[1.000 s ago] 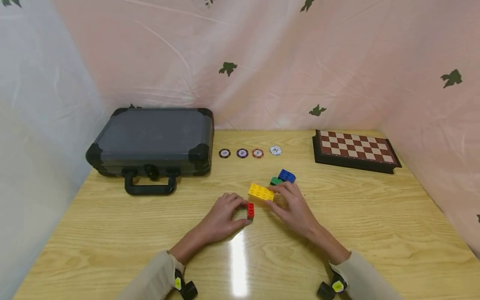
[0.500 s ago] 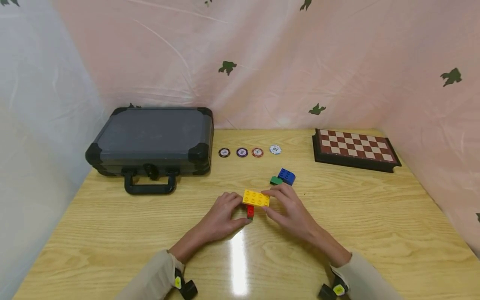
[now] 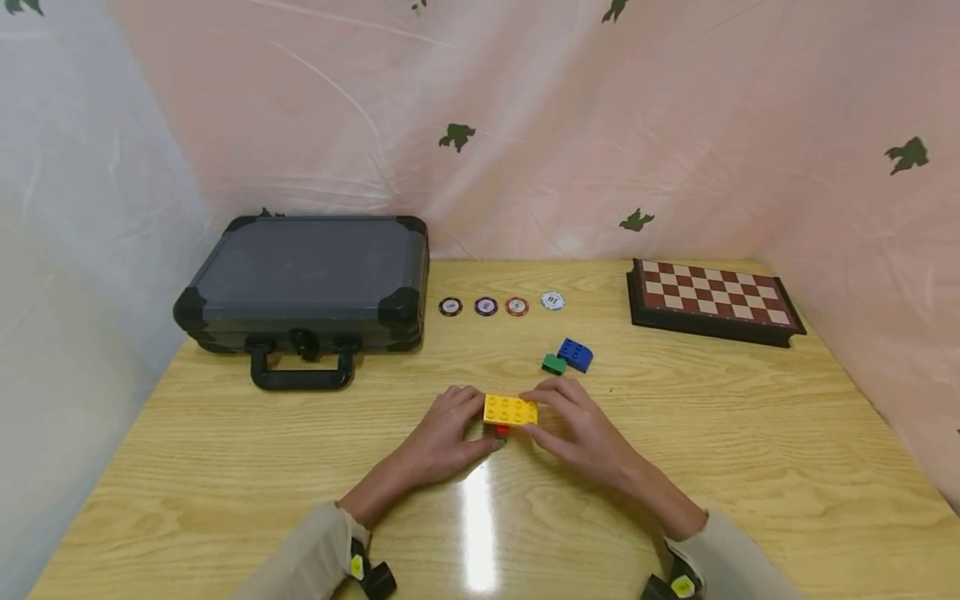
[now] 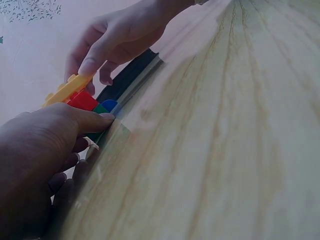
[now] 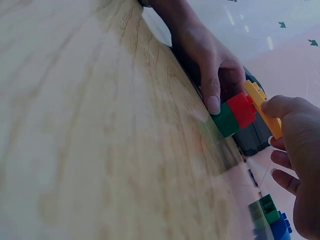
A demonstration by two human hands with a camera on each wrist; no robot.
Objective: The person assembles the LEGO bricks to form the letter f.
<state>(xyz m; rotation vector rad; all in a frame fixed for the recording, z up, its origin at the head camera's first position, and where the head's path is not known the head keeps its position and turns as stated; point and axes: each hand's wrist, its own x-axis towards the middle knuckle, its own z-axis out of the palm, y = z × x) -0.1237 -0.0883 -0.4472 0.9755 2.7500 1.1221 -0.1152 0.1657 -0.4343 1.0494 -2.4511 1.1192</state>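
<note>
My right hand (image 3: 536, 414) pinches a long yellow brick (image 3: 510, 410) by its right end. The brick lies flat on top of a red brick (image 3: 502, 431). In the right wrist view the red brick (image 5: 241, 110) sits on a green brick (image 5: 225, 121), with the yellow brick (image 5: 262, 107) against its top. My left hand (image 3: 480, 423) grips this small stack from the left, thumb at the front. The left wrist view shows the yellow brick (image 4: 65, 90) over the red brick (image 4: 82, 100), with my left hand (image 4: 75, 125) just below them.
A small green brick (image 3: 553, 364) and a blue brick (image 3: 575, 354) lie together just behind my right hand. Several poker chips (image 3: 486, 307) form a row further back. A dark case (image 3: 300, 283) is at the back left and a chessboard (image 3: 712, 300) at the back right.
My right hand has carried the yellow brick left and down, from beside the red brick onto its top. My left hand has stayed on the stack.
</note>
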